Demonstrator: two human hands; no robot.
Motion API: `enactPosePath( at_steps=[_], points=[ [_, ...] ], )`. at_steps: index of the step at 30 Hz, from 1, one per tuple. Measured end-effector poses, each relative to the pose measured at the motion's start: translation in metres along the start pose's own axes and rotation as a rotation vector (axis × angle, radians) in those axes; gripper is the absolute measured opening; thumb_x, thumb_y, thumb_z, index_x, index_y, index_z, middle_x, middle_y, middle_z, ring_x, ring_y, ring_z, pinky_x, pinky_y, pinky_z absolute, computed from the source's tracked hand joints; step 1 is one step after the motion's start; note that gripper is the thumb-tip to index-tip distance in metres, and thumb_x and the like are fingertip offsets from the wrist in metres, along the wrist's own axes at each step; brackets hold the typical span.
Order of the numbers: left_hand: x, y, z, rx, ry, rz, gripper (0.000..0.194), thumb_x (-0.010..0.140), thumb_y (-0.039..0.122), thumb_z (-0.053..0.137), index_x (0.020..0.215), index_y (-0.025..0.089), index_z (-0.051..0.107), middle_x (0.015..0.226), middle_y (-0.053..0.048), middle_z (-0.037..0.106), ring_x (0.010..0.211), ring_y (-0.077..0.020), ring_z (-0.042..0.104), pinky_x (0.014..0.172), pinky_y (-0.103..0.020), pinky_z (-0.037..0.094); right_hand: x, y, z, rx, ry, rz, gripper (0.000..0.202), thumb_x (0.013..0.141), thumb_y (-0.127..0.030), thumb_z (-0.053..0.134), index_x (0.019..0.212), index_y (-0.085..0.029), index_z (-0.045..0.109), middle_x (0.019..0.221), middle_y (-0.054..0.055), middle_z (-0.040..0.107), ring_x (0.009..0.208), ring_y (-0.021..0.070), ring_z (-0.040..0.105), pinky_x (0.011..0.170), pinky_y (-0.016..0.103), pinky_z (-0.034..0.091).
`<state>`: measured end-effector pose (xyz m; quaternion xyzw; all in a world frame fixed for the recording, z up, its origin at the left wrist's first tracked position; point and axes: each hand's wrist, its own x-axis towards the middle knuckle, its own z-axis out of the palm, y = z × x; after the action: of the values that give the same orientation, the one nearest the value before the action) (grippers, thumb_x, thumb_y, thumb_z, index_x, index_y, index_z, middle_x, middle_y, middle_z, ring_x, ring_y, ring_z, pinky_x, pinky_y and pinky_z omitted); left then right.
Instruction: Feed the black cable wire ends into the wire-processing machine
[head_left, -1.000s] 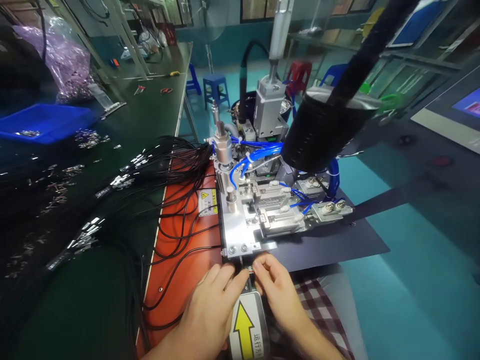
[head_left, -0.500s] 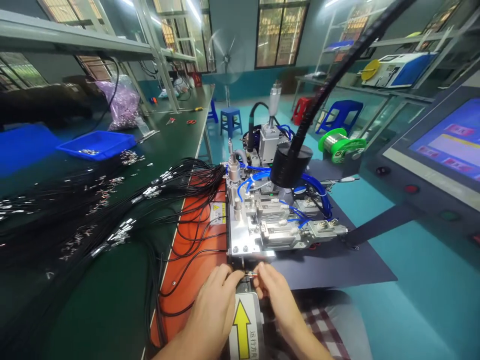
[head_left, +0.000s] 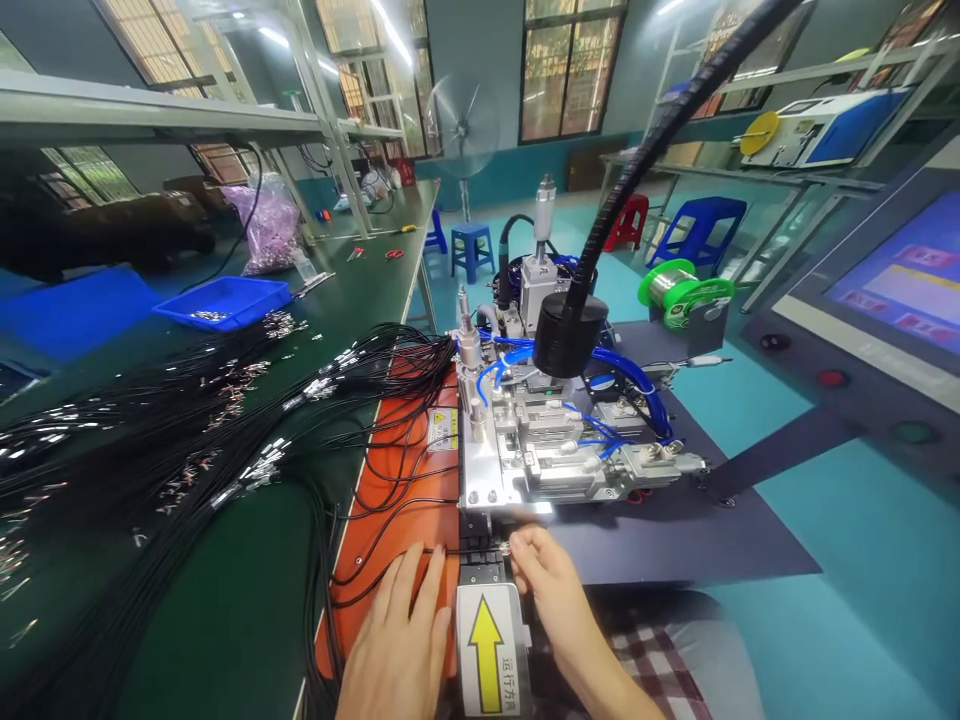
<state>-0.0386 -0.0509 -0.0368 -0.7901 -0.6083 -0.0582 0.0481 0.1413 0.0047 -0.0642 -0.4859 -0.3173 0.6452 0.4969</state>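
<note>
Across the dark track, the thin, smooth black cable runs crosswise, its bright end pinched in the nearer right hand's fingers; the left hand's fingers spread open by its length, above glossy orange board, any pressure unclear.

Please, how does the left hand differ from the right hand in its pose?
The left hand is palm down with fingers stretched and spread; the right hand is curled, its thumb and fingertips pinched at the end of a black cable.
The left hand is over the orange surface; the right hand is beyond it, on the other side of the yellow arrow.
Both are bare.
</note>
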Motion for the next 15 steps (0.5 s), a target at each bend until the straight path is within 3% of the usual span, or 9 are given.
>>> enactPosePath(
  at_steps=[6, 10, 15],
  points=[
    [0.005, -0.005, 0.000, -0.010, 0.025, 0.033, 0.044, 0.090, 0.023, 0.041, 0.133, 0.021, 0.044, 0.134, -0.006, 0.050, 0.121, -0.0233, 0.048, 0.085, -0.034, 0.055, 0.000, -0.003, -0.002, 0.003, 0.020, 0.015, 0.041, 0.072, -0.056, 0.065, 0.063, -0.019, 0.052, 0.056, -0.005, 0.047, 0.048, 0.0117, 0.039, 0.050, 0.025, 0.031],
    [0.005, -0.005, -0.001, -0.043, 0.048, 0.023, 0.044, 0.089, 0.022, 0.042, 0.133, 0.021, 0.045, 0.134, -0.005, 0.051, 0.121, -0.0232, 0.048, 0.085, -0.034, 0.055, -0.009, -0.004, -0.019, 0.010, 0.092, 0.042, 0.039, 0.073, -0.057, 0.062, 0.071, -0.018, 0.058, 0.061, -0.003, 0.051, 0.049, 0.0126, 0.041, 0.050, 0.025, 0.032],
    [0.003, -0.002, -0.004, -0.078, 0.065, 0.007, 0.043, 0.089, 0.021, 0.039, 0.131, 0.022, 0.047, 0.133, -0.005, 0.052, 0.120, -0.0223, 0.049, 0.087, -0.035, 0.054, -0.029, 0.011, -0.043, -0.007, 0.161, 0.108, 0.034, 0.075, -0.049, 0.064, 0.064, -0.018, 0.057, 0.060, -0.003, 0.050, 0.048, 0.0117, 0.040, 0.050, 0.024, 0.030]
  ],
)
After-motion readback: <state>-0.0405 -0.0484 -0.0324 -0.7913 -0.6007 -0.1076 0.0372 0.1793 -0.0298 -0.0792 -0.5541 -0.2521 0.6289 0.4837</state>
